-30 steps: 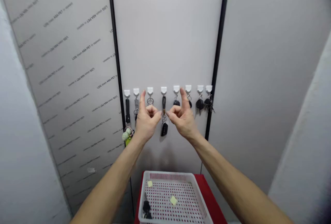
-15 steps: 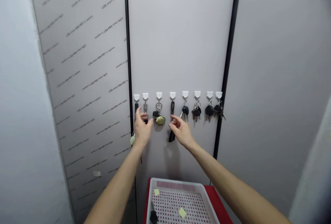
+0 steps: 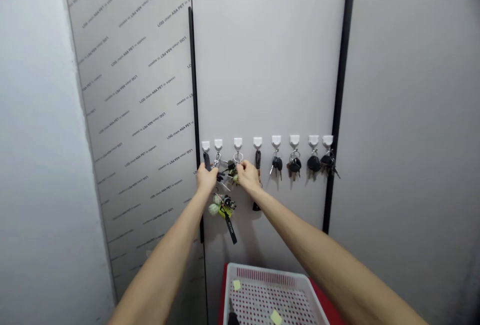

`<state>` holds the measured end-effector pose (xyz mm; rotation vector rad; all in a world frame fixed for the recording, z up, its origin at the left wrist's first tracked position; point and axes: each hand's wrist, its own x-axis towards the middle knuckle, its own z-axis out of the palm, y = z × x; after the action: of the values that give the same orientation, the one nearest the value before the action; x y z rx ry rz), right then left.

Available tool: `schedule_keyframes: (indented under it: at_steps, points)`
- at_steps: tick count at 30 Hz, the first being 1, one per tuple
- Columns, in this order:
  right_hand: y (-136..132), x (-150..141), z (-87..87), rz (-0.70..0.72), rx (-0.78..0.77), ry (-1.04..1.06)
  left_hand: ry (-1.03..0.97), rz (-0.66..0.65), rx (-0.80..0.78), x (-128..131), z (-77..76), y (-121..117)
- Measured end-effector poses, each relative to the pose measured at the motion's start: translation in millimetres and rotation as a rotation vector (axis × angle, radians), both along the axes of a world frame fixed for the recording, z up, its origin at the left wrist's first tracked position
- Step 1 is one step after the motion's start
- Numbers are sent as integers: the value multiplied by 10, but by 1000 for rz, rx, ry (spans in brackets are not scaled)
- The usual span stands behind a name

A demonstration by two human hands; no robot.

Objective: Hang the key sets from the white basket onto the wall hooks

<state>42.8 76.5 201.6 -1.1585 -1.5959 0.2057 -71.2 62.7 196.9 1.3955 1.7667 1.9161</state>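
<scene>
My left hand [image 3: 207, 177] is closed on the leftmost bunch of keys, whose black fob [image 3: 206, 161] hangs from the first hook. Below that hand dangle pale green balls [image 3: 214, 209], a yellow-green charm [image 3: 225, 212] and a black tag [image 3: 231, 229]. Beside its thumb, a metal clip [image 3: 217, 160] hangs from the second hook. My right hand [image 3: 248, 175] pinches the bunch of keys [image 3: 231, 169] under the third hook, its ring [image 3: 238, 157] showing above the fingers. Partly behind the right hand hangs a black braided strap [image 3: 258, 159].
More key bunches [image 3: 276, 164], [image 3: 294, 165], [image 3: 314, 163] hang to the right on white hooks [image 3: 294, 140]. Below stands a white perforated basket [image 3: 275, 276] on a red surface [image 3: 326, 305], holding yellow notes [image 3: 276, 317] and a dark key [image 3: 233, 317]. Long black handles [image 3: 339, 90] run down the panel's sides.
My right hand has moved left from the black strap to the third hook's keys. My left hand has closed on the leftmost keys, and the hanging charms have swung right.
</scene>
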Motion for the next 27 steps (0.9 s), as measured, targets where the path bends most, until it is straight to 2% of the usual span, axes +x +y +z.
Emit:
schedule_keyframes:
  at_steps: [3, 5, 9, 11, 13, 16, 20, 22, 25, 27]
  points:
    - [4, 87, 214, 20, 61, 76, -116, -160, 119, -120, 213, -55]
    - [4, 109, 406, 33, 102, 61, -99, -195, 126, -168, 395, -89]
    - [-20, 68, 742, 118, 33, -134, 165, -140, -65, -269, 743, -165]
    - [-60, 56, 798, 237, -35, -244, 246, -145, -167, -332, 863, -216]
    - [-124, 81, 745, 350, -69, -305, 231, -166, -225, -381, 924, -263]
    - [-245, 196, 457, 476, -132, -361, 162, -270, -318, -417, 898, -286]
    - [-408, 429, -223, 622, -311, -517, 39, -444, -438, -443, 731, -231]
    - [-492, 548, -625, 657, -424, -602, -73, -497, -392, -458, 657, -210]
    - [-603, 719, -1199, 632, -550, -695, -259, -542, -240, -469, 611, -239]
    - [-628, 818, -1474, 604, -618, -737, -339, -555, -134, -460, 637, -284]
